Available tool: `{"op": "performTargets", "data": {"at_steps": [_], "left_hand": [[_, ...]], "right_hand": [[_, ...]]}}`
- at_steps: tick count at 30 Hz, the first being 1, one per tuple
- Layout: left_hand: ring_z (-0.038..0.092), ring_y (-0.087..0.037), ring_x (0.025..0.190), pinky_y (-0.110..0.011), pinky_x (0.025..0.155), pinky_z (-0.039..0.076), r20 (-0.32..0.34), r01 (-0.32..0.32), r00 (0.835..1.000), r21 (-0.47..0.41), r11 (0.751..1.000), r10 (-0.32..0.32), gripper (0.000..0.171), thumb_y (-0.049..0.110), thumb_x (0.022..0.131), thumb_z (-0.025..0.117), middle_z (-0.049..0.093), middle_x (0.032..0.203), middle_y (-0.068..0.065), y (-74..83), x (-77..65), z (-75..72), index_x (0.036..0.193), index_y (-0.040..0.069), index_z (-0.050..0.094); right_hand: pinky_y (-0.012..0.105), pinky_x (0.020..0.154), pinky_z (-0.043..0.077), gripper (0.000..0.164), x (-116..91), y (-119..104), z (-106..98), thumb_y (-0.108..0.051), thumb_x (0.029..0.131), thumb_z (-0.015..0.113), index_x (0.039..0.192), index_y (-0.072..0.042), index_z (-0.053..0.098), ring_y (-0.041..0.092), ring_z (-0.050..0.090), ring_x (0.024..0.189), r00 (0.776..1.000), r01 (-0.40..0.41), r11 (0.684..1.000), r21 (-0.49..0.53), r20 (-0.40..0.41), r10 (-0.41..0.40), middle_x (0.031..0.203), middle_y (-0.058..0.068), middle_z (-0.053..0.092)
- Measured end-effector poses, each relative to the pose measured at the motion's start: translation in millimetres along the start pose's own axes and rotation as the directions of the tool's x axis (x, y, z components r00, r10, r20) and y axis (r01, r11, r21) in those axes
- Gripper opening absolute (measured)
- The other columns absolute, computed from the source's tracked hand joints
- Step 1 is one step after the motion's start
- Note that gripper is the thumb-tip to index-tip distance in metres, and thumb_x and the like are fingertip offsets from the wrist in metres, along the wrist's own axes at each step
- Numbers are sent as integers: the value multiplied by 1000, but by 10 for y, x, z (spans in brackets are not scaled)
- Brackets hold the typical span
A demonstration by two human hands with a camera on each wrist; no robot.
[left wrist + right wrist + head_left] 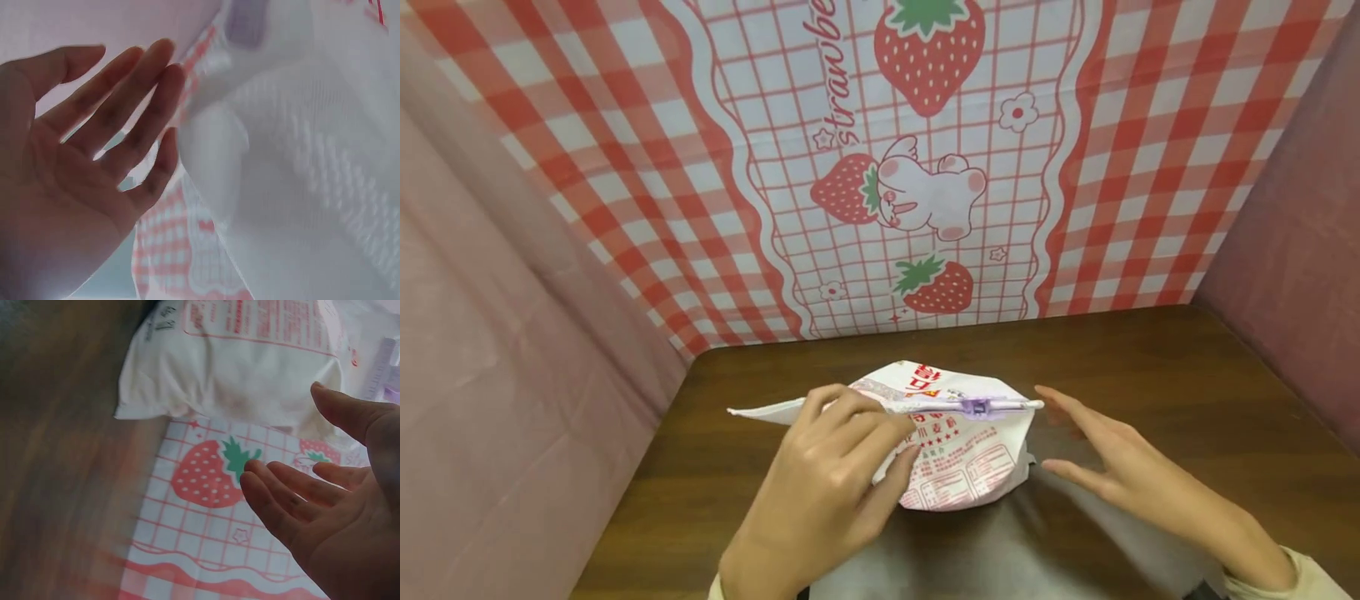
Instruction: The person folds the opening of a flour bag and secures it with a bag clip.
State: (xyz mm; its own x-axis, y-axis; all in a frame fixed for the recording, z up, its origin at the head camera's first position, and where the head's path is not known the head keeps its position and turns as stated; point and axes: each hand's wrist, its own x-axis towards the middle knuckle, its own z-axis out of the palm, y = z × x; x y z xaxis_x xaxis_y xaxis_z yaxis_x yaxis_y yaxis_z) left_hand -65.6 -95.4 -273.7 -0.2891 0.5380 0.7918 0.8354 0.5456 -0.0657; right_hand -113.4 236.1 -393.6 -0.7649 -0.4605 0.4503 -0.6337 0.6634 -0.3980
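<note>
A white flour bag (955,467) with red printing stands on the table. Across its folded top runs a thin white sealing clip strip (932,407), with a purple slider (977,407) towards the right. My left hand (831,475) is at the bag's left side, overlapping part of it in the head view. In the left wrist view that hand (94,144) has loosely bent, spread fingers and holds nothing; whether the fingertips touch the bag, I cannot tell. To the right of the bag, my right hand (325,494) is held with fingers extended and nothing in its grasp.
The bag stands on a dark brown wooden table (1150,367). A grey-white surface (955,558) lies in front of it. Behind the table hangs a red-and-white checked strawberry cloth (940,208), with pink curtains (497,333) at the sides.
</note>
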Motion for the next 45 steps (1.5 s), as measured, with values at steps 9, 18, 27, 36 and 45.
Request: {"op": "performTargets", "data": {"at_steps": [9,18,27,36,45], "left_hand": [[59,-12,77,-28,76,47,89,-183,979,-2,983,183,21,15,97,50,62,77,7,84,-296,240,85,13,67],[55,-6,70,-20,66,42,225,-40,974,4,999,38,19,20,97,53,60,75,10,-51,-1007,467,82,18,65],[59,-10,71,-27,66,51,431,240,869,58,969,-241,20,5,69,72,57,77,7,-169,-1443,604,83,11,59],[65,-25,101,-41,79,57,482,435,771,77,897,-416,76,34,79,84,61,121,-11,-313,-1429,896,137,5,45],[61,-11,111,-32,92,52,335,379,891,-175,909,-307,65,36,75,87,62,124,7,-492,-1350,1257,130,22,56]], "right_hand": [[52,91,51,86,-213,31,150,-38,91,72,157,-11,26,29,59,120,986,-111,994,10,128,109,146,16,50],[53,95,48,82,-272,30,308,-39,90,72,151,0,34,33,53,127,980,-67,997,-46,183,74,144,17,51],[47,91,53,88,-260,20,405,-35,91,72,158,-9,21,27,65,113,977,-86,996,16,198,81,140,16,56],[37,83,57,85,-97,5,616,-36,79,84,143,-2,39,18,66,104,993,-67,998,-4,101,67,121,8,64],[26,64,56,102,5,56,705,-36,67,92,146,-6,35,8,66,84,999,12,999,-48,-46,-14,101,0,68]]}}
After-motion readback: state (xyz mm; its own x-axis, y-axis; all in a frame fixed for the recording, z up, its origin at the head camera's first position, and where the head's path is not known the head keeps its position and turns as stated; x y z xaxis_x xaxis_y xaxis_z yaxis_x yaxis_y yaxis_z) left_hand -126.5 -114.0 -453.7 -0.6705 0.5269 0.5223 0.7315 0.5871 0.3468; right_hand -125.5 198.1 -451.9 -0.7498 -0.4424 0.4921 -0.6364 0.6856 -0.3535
